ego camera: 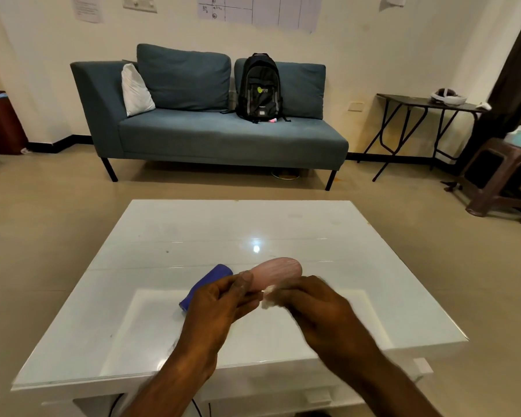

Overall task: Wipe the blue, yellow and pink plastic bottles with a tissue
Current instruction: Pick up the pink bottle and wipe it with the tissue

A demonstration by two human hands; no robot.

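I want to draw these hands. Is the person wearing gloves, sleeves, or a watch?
No. The left hand and right hand are bare, with no gloves. Both forearms are bare too, with no sleeve in view. I see no watch, ring or bracelet, though the right hand is blurry.

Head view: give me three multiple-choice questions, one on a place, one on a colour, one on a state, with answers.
1. Where is the blue bottle? A. in the right hand B. on the table, left of both hands C. in the left hand
2. Which colour is the held bottle? A. yellow B. green C. pink
3. The right hand is: A. flat on the table B. gripping the blue bottle C. holding a tissue
Answers: B, it lies on the white top; C, the left hand holds a pink bottle; C, white tissue shows at its fingertips.
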